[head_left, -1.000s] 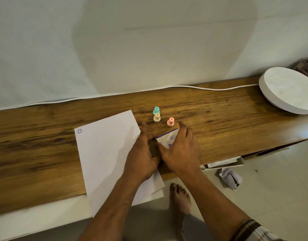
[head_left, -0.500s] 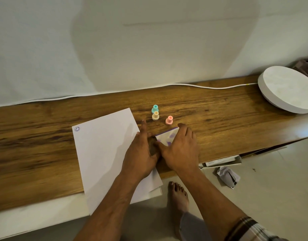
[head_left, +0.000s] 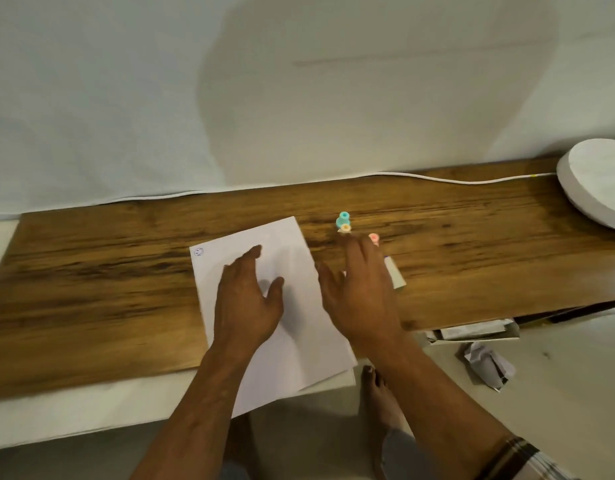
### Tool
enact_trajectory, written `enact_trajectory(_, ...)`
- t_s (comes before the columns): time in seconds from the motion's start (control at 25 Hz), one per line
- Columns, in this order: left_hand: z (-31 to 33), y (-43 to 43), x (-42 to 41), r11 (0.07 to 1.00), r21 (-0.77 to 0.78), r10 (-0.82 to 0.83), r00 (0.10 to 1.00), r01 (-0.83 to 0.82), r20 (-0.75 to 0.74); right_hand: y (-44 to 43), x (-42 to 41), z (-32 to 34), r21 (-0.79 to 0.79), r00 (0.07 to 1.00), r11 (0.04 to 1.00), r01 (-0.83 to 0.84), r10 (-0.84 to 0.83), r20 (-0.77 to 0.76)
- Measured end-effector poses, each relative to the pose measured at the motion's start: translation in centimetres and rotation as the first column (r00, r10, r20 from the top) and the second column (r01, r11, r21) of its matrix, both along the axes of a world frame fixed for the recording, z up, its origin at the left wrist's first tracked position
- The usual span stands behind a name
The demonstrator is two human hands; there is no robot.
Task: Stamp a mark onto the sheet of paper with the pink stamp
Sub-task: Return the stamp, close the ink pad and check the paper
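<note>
A white sheet of paper lies on the wooden board, with a small smiley mark in its far left corner. My left hand rests flat on the sheet, fingers apart. My right hand hovers open just right of the sheet, its fingertips reaching toward the small pink stamp, which stands upright and is partly hidden behind them. A small white box with purple print lies under the right side of that hand.
A teal stamp and a yellow stamp stand just left of the pink one. A white round slab sits far right. A white cable runs along the board's back edge. Crumpled paper and my bare foot are on the floor.
Both hands let go of the small box. My left hand moved left onto the sheet. My right hand opened and reached forward toward the pink stamp.
</note>
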State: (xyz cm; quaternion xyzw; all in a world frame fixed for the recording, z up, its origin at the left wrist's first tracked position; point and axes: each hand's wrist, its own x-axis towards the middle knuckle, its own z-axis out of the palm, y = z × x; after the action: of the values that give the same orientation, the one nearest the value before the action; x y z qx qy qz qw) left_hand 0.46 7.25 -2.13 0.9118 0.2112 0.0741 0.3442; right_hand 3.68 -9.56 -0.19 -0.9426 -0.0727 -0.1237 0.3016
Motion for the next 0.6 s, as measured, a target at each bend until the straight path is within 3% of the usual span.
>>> enact_trajectory(0.12, 0.9, 2.1, -1.4, 0.970, 0.066, 0.242, 0.964, -0.235, -0.111, 4.4, -1.2, -0.9, -0.070, 0.974, 0.986, -0.148, 0.134, -0.182)
enact_trajectory(0.2, 1.0, 3.2, -2.2, 0.949, 0.078, 0.313, 0.937, -0.305, -0.157, 5.7, -1.8, -2.2, -0.167, 0.950, 0.967, -0.191, 0.139, -0.279)
enact_trajectory(0.32, 1.0, 4.4, -2.3, 0.916, -0.127, 0.363, 0.922, -0.380, -0.135, 6.2, -1.7, -3.2, -0.232, 0.942, 0.954, -0.191, 0.111, -0.316)
enact_trajectory(0.4, 1.3, 4.9, -1.8, 0.833, -0.338, 0.434, 0.896, -0.439, -0.095, 6.2, -1.6, -3.5, -0.242, 0.939, 0.953, -0.185, 0.098, -0.331)
enact_trajectory(0.48, 1.3, 5.5, -1.7, 0.785, -0.408, 0.478, 0.875, -0.466, -0.078, 6.2, -1.5, -3.7, -0.250, 0.939, 0.950, -0.185, 0.096, -0.330)
enact_trajectory(0.52, 1.2, 5.6, -1.8, 0.808, -0.366, 0.467, 0.881, -0.462, -0.081, 6.1, -1.5, -3.8, -0.252, 0.940, 0.950, -0.182, 0.093, -0.328)
enact_trajectory(0.6, 0.6, 5.5, -2.1, 0.908, -0.139, 0.380, 0.917, -0.395, -0.119, 6.2, -1.4, -3.9, -0.255, 0.941, 0.952, -0.171, 0.081, -0.328)
